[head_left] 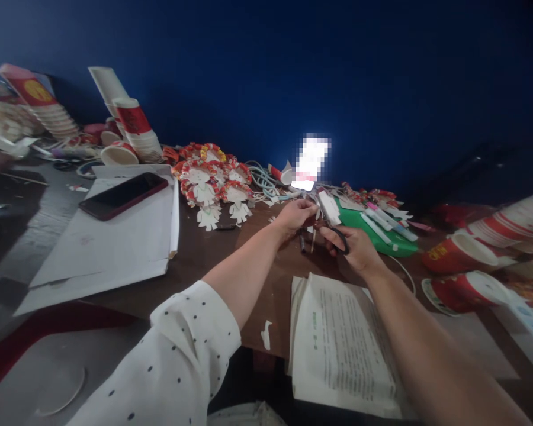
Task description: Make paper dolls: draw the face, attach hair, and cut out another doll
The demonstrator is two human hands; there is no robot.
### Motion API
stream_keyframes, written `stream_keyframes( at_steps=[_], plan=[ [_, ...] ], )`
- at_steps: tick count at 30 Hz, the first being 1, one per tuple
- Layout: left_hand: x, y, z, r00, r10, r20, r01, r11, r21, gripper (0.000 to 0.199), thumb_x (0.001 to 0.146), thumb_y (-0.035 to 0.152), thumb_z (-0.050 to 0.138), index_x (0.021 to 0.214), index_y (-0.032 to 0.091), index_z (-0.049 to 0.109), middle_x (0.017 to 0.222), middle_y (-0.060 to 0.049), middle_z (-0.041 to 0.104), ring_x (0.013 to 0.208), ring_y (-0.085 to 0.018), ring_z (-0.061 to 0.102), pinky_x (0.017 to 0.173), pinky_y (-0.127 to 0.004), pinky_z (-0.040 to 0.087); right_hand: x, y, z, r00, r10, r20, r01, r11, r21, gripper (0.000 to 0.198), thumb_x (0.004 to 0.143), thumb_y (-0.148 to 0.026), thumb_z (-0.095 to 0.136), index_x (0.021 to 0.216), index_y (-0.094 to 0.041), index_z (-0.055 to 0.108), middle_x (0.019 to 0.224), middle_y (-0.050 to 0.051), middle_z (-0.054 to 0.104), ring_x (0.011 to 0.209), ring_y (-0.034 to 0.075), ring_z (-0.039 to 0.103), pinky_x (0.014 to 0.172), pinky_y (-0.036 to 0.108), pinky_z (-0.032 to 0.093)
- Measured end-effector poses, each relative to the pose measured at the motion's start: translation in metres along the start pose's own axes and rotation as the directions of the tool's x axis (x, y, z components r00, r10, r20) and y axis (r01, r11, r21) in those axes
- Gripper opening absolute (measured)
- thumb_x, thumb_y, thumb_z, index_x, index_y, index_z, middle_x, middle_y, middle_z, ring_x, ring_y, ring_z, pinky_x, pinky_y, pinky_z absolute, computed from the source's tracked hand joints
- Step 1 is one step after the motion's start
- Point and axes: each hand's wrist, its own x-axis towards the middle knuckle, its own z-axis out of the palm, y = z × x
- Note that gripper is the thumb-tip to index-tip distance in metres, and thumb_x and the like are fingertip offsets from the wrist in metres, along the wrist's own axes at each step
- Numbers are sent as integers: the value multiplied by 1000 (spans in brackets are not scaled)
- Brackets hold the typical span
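Note:
Over the brown table, my left hand (pixel 295 216) pinches a small white piece of paper (pixel 318 208), whose shape is partly hidden by the fingers. Just right of it, my right hand (pixel 357 248) is closed around the black-handled scissors (pixel 341 239). The blades lie close to the left fingertips and are hard to make out. A thin dark stick-like item (pixel 302 241) lies on the table below the hands. Left of my hands are several white paper dolls (pixel 204 192) with red and yellow headpieces.
An open book (pixel 337 343) lies in front. A lit, blurred-out screen (pixel 311 160) stands behind my hands. Pens (pixel 379 222) rest on a green packet (pixel 364 229). A dark phone (pixel 124 195) sits on white sheets (pixel 111 248). Paper cups (pixel 135 127) are stacked left, others (pixel 464 254) right.

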Motion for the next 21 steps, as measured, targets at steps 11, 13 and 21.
stream_keyframes(
  at_steps=[11, 13, 21],
  plan=[
    [3, 0, -6, 1000, -13, 21, 12, 999, 48, 21, 86, 9, 60, 68, 14, 51, 56, 4, 55, 48, -5, 54, 62, -21, 49, 0, -1, 1, 1000, 21, 16, -21, 1000, 8, 51, 70, -67, 71, 63, -17, 66, 56, 1, 58, 47, 11, 49, 49, 26, 38],
    [3, -2, -7, 1000, -4, 3, 4, 998, 55, 20, 84, 10, 62, 68, 14, 52, 54, 5, 53, 48, -5, 52, 61, -21, 49, 1, 3, 1, 999, 23, 25, -24, 999, 29, 48, 70, -64, 72, 69, -16, 69, 59, 1, 59, 49, 12, 50, 49, 27, 38],
    [16, -1, -17, 899, 163, -406, -195, 980, -40, 16, 84, 14, 62, 69, 15, 57, 56, 3, 55, 52, -7, 52, 58, -20, 44, 0, 9, 5, 985, 72, 157, -84, 994, 73, 42, 72, -56, 73, 90, -17, 74, 64, 0, 63, 52, 11, 52, 49, 25, 40]
  ],
)
